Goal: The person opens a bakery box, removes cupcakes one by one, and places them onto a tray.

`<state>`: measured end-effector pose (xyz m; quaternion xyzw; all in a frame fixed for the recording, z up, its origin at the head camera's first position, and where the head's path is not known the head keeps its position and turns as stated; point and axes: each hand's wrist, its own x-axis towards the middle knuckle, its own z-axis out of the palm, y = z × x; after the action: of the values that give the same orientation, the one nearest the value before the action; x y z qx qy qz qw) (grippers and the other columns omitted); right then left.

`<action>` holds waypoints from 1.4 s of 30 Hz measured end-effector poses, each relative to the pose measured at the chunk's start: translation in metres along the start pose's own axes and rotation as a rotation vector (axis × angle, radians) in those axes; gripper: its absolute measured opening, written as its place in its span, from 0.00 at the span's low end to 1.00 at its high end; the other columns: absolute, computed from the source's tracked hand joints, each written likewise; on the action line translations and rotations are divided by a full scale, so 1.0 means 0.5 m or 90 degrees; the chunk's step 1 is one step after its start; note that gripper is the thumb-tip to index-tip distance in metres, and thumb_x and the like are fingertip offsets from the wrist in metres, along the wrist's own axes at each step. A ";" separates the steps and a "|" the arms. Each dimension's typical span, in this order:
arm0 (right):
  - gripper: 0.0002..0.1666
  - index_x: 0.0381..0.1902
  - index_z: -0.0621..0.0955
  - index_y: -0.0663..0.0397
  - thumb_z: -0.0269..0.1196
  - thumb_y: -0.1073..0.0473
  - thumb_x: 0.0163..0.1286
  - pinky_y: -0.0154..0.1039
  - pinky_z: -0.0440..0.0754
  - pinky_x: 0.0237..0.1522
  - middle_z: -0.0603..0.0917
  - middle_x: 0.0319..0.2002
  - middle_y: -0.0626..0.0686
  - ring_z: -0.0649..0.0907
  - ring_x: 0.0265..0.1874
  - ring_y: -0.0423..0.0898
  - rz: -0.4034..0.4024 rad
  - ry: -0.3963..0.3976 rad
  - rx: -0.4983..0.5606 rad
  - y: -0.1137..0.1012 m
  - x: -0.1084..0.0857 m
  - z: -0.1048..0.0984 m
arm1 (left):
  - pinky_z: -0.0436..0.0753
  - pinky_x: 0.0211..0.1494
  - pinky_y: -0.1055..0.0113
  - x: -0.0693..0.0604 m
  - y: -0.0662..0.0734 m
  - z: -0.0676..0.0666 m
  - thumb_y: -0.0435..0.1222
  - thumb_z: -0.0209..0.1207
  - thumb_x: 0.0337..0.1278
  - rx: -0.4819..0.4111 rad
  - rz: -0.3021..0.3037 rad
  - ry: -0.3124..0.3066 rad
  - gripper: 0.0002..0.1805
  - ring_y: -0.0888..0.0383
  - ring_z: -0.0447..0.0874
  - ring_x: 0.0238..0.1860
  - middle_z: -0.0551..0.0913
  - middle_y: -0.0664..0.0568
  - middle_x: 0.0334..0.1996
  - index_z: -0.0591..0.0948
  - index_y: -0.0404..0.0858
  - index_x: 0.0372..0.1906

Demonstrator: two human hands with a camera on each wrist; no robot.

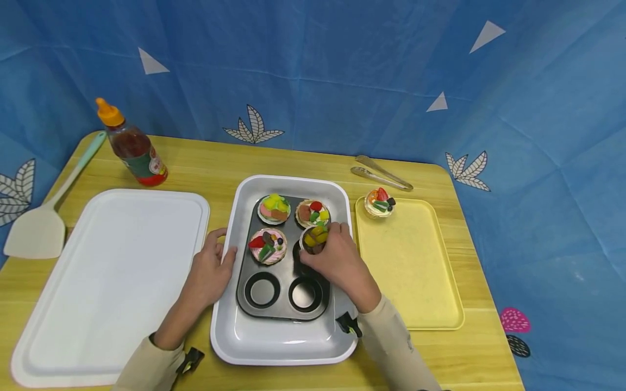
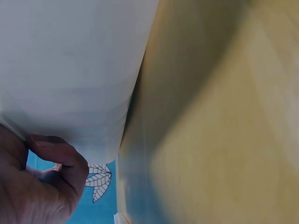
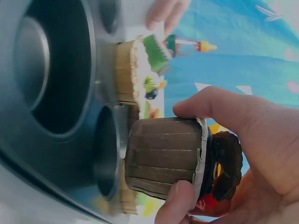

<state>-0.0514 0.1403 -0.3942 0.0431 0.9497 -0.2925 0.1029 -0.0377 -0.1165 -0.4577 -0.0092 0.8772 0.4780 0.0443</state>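
Note:
My right hand [image 1: 342, 263] pinches a cupcake [image 3: 163, 158] in a brown pleated cup by its rim. In the right wrist view it is tilted, a little off the dark muffin tin [image 1: 288, 311]. From the head view it is over the middle right cup. Three other cupcakes sit in the tin: one with yellow pieces [image 1: 274, 208], one with a red piece [image 1: 313, 213] and one with pink cream [image 1: 268, 246]. The two near cups hold nothing. My left hand [image 1: 210, 270] grips the left rim of the deep white tray [image 1: 279, 353] under the tin.
A cupcake with a strawberry [image 1: 380, 202] stands at the far left corner of the yellow tray [image 1: 415, 260]. Metal tongs [image 1: 383, 174] lie behind it. On the left are a white tray [image 1: 117, 282], a sauce bottle [image 1: 137, 152] and a spatula [image 1: 36, 233].

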 end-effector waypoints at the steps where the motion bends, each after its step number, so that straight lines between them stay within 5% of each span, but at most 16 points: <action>1: 0.46 0.56 0.71 0.71 0.73 0.43 0.53 0.48 0.80 0.47 0.71 0.46 0.60 0.77 0.42 0.54 0.000 0.001 0.010 0.000 -0.002 -0.006 | 0.80 0.28 0.63 0.000 0.000 0.001 0.35 0.53 0.72 0.000 0.000 -0.001 0.25 0.56 0.81 0.26 0.85 0.44 0.30 0.65 0.33 0.68; 12: 0.45 0.57 0.71 0.67 0.72 0.41 0.53 0.48 0.80 0.47 0.71 0.49 0.60 0.77 0.44 0.55 0.017 0.034 0.052 0.023 -0.021 -0.070 | 0.80 0.29 0.63 0.001 0.002 0.005 0.35 0.53 0.72 -0.001 -0.006 -0.007 0.25 0.55 0.82 0.27 0.85 0.43 0.32 0.65 0.33 0.68; 23: 0.47 0.60 0.67 0.75 0.68 0.42 0.59 0.52 0.77 0.45 0.68 0.48 0.65 0.75 0.41 0.59 0.052 0.072 -0.004 0.098 -0.019 -0.135 | 0.80 0.30 0.64 -0.002 0.000 0.000 0.35 0.53 0.72 -0.001 -0.005 -0.003 0.25 0.55 0.83 0.29 0.86 0.43 0.32 0.64 0.32 0.68; 33: 0.41 0.53 0.66 0.76 0.65 0.43 0.63 0.55 0.75 0.42 0.66 0.47 0.70 0.71 0.39 0.61 0.078 0.117 -0.038 0.184 -0.004 -0.209 | 0.81 0.30 0.63 0.000 0.002 -0.001 0.35 0.53 0.72 -0.005 -0.010 -0.008 0.25 0.53 0.83 0.30 0.85 0.42 0.33 0.64 0.32 0.69; 42: 0.45 0.55 0.63 0.80 0.63 0.42 0.64 0.57 0.74 0.41 0.65 0.49 0.74 0.70 0.40 0.62 0.103 0.102 -0.060 0.240 0.021 -0.239 | 0.81 0.29 0.63 0.000 0.000 -0.002 0.34 0.52 0.71 -0.014 -0.006 -0.009 0.25 0.53 0.83 0.29 0.86 0.41 0.34 0.64 0.32 0.69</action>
<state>-0.0650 0.3071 -0.3658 0.1378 0.9611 -0.2339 0.0519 -0.0376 -0.1173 -0.4570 -0.0107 0.8716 0.4872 0.0529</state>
